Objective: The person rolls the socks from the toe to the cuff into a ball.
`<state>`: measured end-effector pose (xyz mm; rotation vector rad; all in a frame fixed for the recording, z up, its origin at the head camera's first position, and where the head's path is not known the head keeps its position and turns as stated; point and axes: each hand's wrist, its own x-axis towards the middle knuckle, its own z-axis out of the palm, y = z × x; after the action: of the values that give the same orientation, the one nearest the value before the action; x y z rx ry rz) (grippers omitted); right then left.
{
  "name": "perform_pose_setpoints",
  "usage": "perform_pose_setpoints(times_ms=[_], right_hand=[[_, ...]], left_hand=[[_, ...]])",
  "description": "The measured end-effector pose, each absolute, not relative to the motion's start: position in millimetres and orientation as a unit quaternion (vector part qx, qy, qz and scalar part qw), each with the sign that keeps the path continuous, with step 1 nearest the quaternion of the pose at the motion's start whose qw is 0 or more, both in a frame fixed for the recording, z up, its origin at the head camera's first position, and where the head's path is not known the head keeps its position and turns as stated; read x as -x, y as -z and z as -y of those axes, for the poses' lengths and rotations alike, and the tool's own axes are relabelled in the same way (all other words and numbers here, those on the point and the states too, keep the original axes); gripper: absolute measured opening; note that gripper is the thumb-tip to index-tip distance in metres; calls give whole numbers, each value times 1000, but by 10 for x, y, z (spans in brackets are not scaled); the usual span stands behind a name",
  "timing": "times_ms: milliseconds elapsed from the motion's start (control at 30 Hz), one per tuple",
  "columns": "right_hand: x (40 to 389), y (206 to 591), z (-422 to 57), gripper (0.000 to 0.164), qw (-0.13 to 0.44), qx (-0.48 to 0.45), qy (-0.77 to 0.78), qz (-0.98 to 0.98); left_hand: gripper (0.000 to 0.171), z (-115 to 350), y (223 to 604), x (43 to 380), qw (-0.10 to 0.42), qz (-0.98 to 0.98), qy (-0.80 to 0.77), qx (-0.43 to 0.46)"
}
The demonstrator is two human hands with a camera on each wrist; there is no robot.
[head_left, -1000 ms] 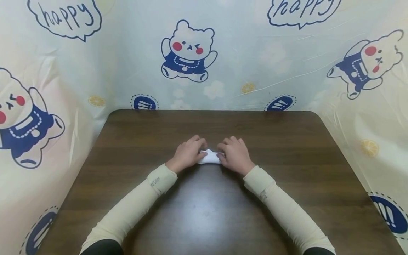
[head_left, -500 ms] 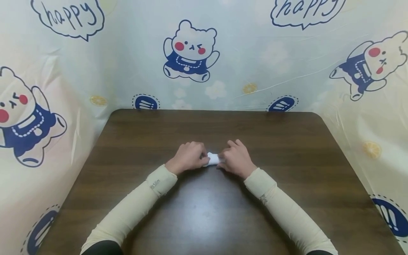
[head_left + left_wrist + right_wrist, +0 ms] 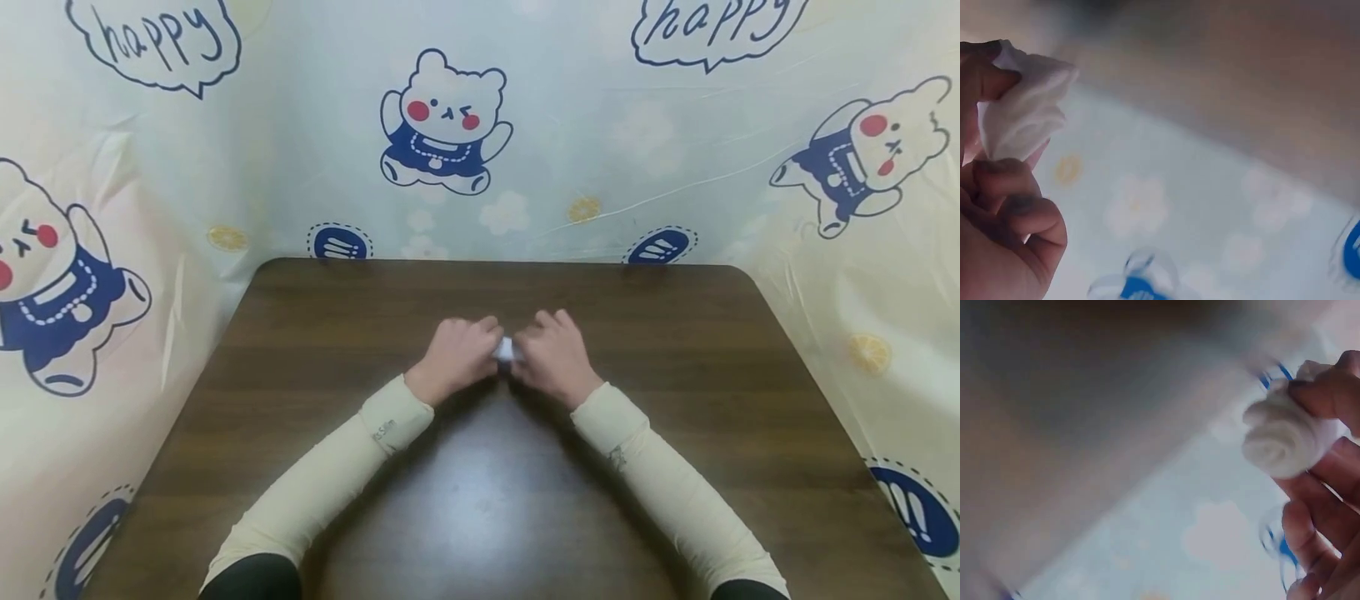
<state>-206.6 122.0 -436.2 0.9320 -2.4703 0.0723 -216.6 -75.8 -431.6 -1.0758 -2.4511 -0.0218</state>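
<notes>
Both hands hold a small rolled-up white cloth (image 3: 506,350) above the middle of the table. My left hand (image 3: 461,354) grips its left end, and my right hand (image 3: 553,354) has the other end. Only a short white strip shows between them in the head view. In the left wrist view, thumb and fingers pinch the soft, creased cloth (image 3: 1029,106). The right wrist view shows the roll's spiral end (image 3: 1275,450), with the right thumb on top and fingers (image 3: 1329,506) underneath. The hands cover much of the roll.
A dark brown wooden table (image 3: 480,500) lies under the hands. Around its back and sides hangs a pale curtain (image 3: 570,125) printed with bears, flowers and lettering.
Both hands have moved up in the head view with the cloth, and the left has come nearer the right. Less of the cloth shows between them now.
</notes>
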Motion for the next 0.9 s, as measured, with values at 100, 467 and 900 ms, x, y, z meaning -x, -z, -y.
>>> perform_pose_setpoints(times_ms=[100, 467, 900], right_hand=[[2110, 4162, -1250, 24, 312, -320, -53, 893], [2170, 3989, -1341, 28, 286, -277, -146, 906], [2211, 3472, -1217, 31, 169, -261, -416, 854]], left_hand=[[17, 734, 4082, 2198, 302, 873, 17, 382], [17, 740, 3847, 2225, 269, 889, 80, 363], [27, 681, 3854, 2168, 17, 851, 473, 228]])
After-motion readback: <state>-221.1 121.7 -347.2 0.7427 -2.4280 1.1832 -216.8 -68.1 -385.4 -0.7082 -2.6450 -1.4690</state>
